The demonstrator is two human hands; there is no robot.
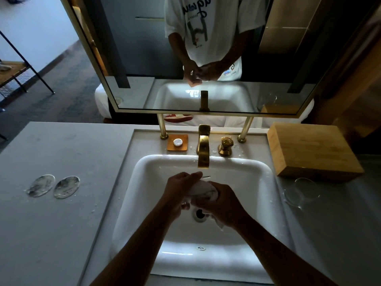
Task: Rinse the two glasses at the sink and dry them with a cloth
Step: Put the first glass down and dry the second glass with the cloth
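Both hands meet over the sink [144, 182]: left hand [179, 193] grips a glass, barely visible, right hand [218, 205] wraps cloth [203, 189] round it; the other glass [303, 191] lies at three o'clock, nearer the right.

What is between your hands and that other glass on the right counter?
Nothing visible. The second glass stands on the counter right of the sink, in front of the wooden block. The right hand and left hand hold a cloth.
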